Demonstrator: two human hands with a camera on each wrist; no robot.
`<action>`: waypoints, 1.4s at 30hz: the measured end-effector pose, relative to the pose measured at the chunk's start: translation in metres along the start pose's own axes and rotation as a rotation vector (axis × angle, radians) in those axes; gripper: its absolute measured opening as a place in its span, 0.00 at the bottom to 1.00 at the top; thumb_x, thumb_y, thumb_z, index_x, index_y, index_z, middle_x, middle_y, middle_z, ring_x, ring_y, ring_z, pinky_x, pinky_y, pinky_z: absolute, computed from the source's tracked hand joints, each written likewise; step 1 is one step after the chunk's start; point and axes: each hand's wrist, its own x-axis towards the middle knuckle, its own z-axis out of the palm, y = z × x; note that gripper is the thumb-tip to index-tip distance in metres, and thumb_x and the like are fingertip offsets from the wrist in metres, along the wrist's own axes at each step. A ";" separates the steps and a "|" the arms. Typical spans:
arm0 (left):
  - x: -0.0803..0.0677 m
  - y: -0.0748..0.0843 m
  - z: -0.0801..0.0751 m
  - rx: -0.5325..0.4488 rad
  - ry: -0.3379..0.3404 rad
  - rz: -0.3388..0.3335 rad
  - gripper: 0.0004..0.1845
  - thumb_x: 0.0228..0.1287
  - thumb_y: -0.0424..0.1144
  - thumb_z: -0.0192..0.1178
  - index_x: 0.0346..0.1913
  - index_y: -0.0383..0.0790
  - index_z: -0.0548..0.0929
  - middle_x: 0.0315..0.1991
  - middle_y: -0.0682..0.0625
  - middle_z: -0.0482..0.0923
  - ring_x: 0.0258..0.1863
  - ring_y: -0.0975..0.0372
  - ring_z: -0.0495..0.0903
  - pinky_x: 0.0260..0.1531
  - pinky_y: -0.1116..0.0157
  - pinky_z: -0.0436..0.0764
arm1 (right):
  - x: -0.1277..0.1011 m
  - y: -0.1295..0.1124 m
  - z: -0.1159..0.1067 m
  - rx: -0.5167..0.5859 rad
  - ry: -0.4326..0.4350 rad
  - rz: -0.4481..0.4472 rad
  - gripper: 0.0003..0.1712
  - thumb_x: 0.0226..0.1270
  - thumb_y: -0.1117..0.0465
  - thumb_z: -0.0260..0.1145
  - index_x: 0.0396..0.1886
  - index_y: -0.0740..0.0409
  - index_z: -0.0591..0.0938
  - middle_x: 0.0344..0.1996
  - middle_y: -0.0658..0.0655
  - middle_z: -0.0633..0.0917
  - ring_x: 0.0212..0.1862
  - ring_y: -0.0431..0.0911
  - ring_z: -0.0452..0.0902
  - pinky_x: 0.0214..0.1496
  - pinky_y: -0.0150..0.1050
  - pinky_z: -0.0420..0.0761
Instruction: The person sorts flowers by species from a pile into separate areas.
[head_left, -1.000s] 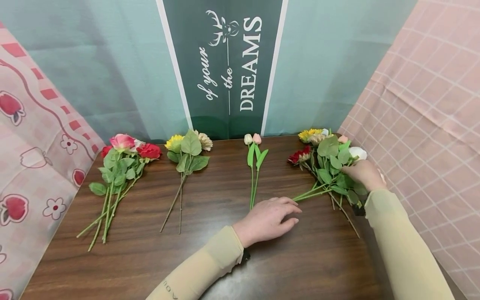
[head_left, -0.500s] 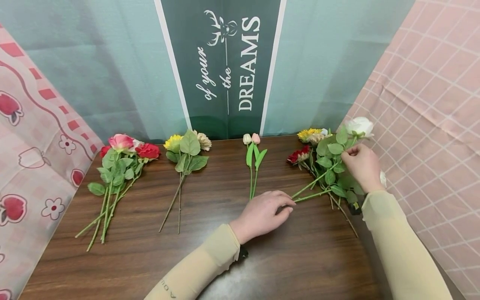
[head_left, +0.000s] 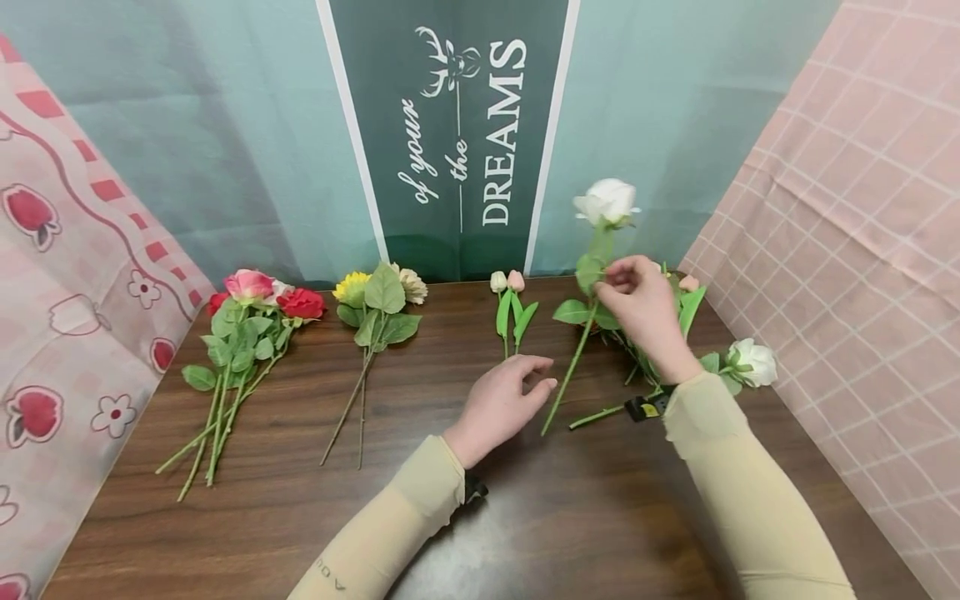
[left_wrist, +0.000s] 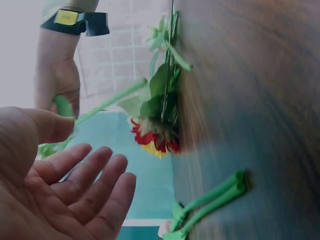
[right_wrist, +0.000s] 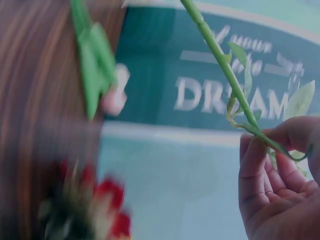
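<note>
**Clerk:** White artificial rose on a long green stem (head_left: pixel 592 275): a second ago it lay in the mixed pile of artificial flowers (head_left: pixel 675 321) at the table's right end. Now it is raised clear, bloom up against the teal backdrop, stem slanting down toward the dark wood-grain table (head_left: pixel 450 517).

**Checker:** Held by?

**Clerk:** Right hand (head_left: pixel 641 304). Thumb and fingertips (right_wrist: pixel 252 150) pinch the stem just below the upper leaves; the remaining fingers are curled.

**Checker:** Left hand?

**Clerk:** Left hand (head_left: pixel 498 400) has moved from near the pile's stem ends to just left of the rose's lower tip. Fingers (left_wrist: pixel 85 172) loosely spread, palm open, holding nothing. Stem passes just beside the fingertips, not touching that I can see.

**Checker:** Meaning?

**Clerk:** One stem singled out of the pile, my judgement. A second white rose (head_left: pixel 753 362) lies on the table at the right edge.

**Checker:** Other entries?

**Clerk:** Pair of pink and white tulips (head_left: pixel 510 308), centre; sunflower bunch (head_left: pixel 375 312); red and pink rose bunch (head_left: pixel 247 325), far left. All unmoved.
</note>
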 end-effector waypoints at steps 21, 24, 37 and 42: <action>0.006 -0.018 -0.017 -0.274 -0.010 -0.151 0.07 0.72 0.37 0.63 0.47 0.40 0.86 0.34 0.57 0.84 0.26 0.65 0.84 0.29 0.70 0.83 | -0.017 -0.006 0.071 0.346 -0.205 0.220 0.24 0.68 0.54 0.73 0.58 0.63 0.82 0.46 0.54 0.86 0.47 0.43 0.81 0.41 0.31 0.80; 0.008 -0.020 -0.017 -0.287 -0.010 -0.160 0.07 0.71 0.37 0.64 0.47 0.40 0.86 0.33 0.57 0.84 0.26 0.64 0.84 0.28 0.70 0.83 | -0.016 -0.008 0.074 0.349 -0.225 0.221 0.25 0.68 0.55 0.74 0.58 0.66 0.83 0.47 0.55 0.87 0.46 0.42 0.81 0.41 0.30 0.81; -0.010 -0.048 -0.079 -0.041 0.076 -0.132 0.09 0.72 0.43 0.65 0.48 0.43 0.88 0.37 0.55 0.86 0.30 0.65 0.83 0.34 0.64 0.83 | -0.034 -0.020 0.098 0.378 -0.263 0.067 0.23 0.74 0.51 0.68 0.59 0.61 0.83 0.47 0.60 0.87 0.47 0.52 0.84 0.47 0.39 0.85; -0.052 -0.089 -0.150 0.205 0.171 -0.203 0.10 0.72 0.43 0.65 0.49 0.42 0.88 0.44 0.49 0.87 0.41 0.58 0.85 0.45 0.54 0.84 | -0.044 -0.033 0.123 0.131 -0.389 -0.139 0.20 0.76 0.48 0.65 0.60 0.54 0.83 0.49 0.54 0.87 0.50 0.49 0.84 0.52 0.46 0.84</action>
